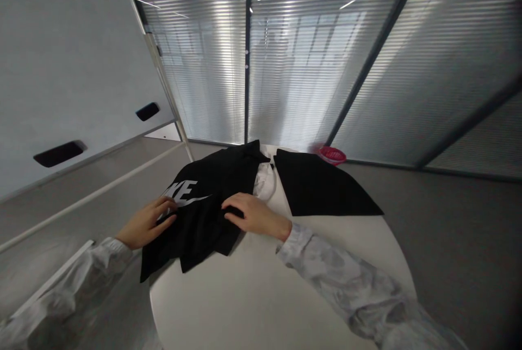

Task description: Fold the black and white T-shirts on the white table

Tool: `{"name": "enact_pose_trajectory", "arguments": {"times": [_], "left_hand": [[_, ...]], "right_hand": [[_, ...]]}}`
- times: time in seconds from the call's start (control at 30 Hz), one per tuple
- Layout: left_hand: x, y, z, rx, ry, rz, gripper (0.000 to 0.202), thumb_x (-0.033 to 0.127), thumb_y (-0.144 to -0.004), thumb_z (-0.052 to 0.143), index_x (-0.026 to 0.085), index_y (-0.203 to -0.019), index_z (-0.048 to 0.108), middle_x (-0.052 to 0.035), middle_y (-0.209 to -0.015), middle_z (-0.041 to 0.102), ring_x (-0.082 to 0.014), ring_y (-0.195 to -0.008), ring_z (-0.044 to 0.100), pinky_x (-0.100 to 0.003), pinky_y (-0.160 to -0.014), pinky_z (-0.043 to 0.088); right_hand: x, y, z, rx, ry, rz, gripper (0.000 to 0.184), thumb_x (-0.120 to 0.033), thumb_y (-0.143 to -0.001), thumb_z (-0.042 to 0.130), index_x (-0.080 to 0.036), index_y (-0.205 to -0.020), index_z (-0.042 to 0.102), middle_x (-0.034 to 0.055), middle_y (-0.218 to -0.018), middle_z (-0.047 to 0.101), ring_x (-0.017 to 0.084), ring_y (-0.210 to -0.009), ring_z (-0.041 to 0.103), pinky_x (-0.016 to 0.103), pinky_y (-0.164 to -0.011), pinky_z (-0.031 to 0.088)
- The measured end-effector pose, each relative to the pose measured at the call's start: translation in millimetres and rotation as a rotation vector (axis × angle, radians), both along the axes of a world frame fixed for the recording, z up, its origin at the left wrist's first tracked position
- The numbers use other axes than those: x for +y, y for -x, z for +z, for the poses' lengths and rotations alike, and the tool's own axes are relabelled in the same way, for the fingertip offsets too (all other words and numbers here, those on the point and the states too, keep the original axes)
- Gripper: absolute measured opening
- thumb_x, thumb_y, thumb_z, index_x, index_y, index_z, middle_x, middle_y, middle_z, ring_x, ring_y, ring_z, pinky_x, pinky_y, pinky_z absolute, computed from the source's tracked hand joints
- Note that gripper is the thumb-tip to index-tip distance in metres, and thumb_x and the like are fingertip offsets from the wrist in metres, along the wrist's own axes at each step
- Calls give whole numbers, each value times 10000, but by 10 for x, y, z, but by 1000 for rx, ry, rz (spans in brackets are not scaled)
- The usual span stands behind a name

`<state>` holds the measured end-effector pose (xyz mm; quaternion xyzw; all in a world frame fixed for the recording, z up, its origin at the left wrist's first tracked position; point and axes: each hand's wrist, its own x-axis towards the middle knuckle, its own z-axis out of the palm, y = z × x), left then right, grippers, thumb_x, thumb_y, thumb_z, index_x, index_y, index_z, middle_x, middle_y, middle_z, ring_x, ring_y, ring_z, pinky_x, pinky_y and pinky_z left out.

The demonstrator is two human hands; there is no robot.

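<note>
A black T-shirt [204, 236] with grey "KE" lettering and a swoosh lies across the left side of the white round table [277, 295], its lower edge hanging over the rim. My left hand [149, 222] rests on the shirt at the lettering, fingers stretched out and thumb apart. Near the shirt's right part, my right hand [255, 214] has its fingers curved toward the thumb, with black cloth between them. Something white and crumpled [265, 180] sits just beyond my right hand, partly covered by the shirt.
A flat black sheet-like piece [322, 187] lies on the table's right side. Behind the table's far edge is a red basket [332, 154]. A whiteboard on a stand [81, 67] holds two black erasers at left. Glass panels with blinds [293, 67] close off the back.
</note>
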<state>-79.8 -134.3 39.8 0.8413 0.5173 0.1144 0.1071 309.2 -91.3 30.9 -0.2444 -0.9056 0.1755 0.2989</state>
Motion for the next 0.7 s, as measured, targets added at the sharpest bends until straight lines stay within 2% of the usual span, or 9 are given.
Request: {"name": "enact_pose_trajectory", "arguments": {"times": [0.1, 0.2, 0.23, 0.27, 0.37, 0.43, 0.53, 0.6, 0.7], "left_hand": [[-108, -231, -38, -18, -4, -97, 385, 514, -1042, 554, 285, -1325, 681, -106, -1455, 653, -316, -1305, 646, -430, -1155, 474], [-85, -372, -13, 29, 54, -139, 348, 539, -1027, 579, 268, -1185, 730, -105, -1267, 722, -314, -1137, 706, -425, -1032, 529], [-52, -411, 15, 43, 69, -133, 343, 549, -1026, 577, 265, -1128, 739, -96, -1184, 738, -304, -1064, 719, -418, -978, 540], [-12, -456, 54, 57, 81, -125, 344, 559, -1030, 571, 265, -1079, 742, -82, -1103, 746, -292, -996, 725, -408, -927, 543], [114, -672, 234, 74, 75, -136, 354, 578, -1040, 564, 272, -1006, 739, -45, -948, 741, -264, -885, 718, -387, -841, 523], [177, -911, 381, 42, 21, -165, 339, 572, -1040, 577, 274, -1027, 739, -39, -947, 741, -254, -882, 714, -383, -842, 515], [233, -1390, 553, -100, -73, -199, 302, 529, -1047, 583, 267, -1061, 733, -48, -1011, 746, -242, -912, 712, -380, -878, 521], [281, -1755, 581, -221, -115, -205, 274, 502, -1043, 597, 265, -1094, 725, -59, -1072, 746, -247, -964, 714, -380, -905, 530], [464, -2328, 469, -350, -135, -217, 310, 499, -1004, 661, 261, -1198, 706, -91, -1189, 732, -280, -1094, 706, -402, -990, 533]], "right_hand": [[286, -809, -29, 19, -60, -438, 164, -314, -1050, 623, -238, -1171, 704, 88, -1199, 756, 270, -1127, 687, 429, -1057, 520], [505, -1739, -127, -185, -109, -956, 377, -470, -992, 695, -187, -1241, 682, 191, -1272, 706, 367, -1189, 635, 497, -1038, 501], [542, -2002, -180, -278, -93, -1077, 480, -531, -957, 726, -163, -1262, 672, 220, -1295, 687, 394, -1197, 625, 507, -1016, 502], [559, -2219, -237, -352, -68, -1142, 487, -550, -956, 719, -151, -1233, 679, 230, -1271, 686, 399, -1181, 630, 499, -995, 503], [497, -2546, -374, -461, 18, -1096, 248, -422, -1034, 603, -192, -1039, 695, 154, -1107, 719, 316, -1038, 676, 402, -875, 507], [366, -2520, -406, -461, 44, -1025, 172, -323, -1046, 554, -221, -969, 670, 95, -1024, 720, 256, -906, 685, 349, -753, 479], [33, -2289, -377, -421, -9, -948, 139, -294, -1044, 541, -242, -973, 649, 62, -988, 712, 215, -773, 660, 328, -644, 420], [-240, -2122, -334, -370, -46, -874, 162, -299, -1055, 517, -248, -969, 645, 58, -962, 706, 206, -730, 642, 333, -635, 419], [-572, -2007, -253, -307, -17, -710, 192, -317, -1062, 506, -256, -942, 643, 44, -901, 699, 206, -709, 630, 348, -671, 459]]}}
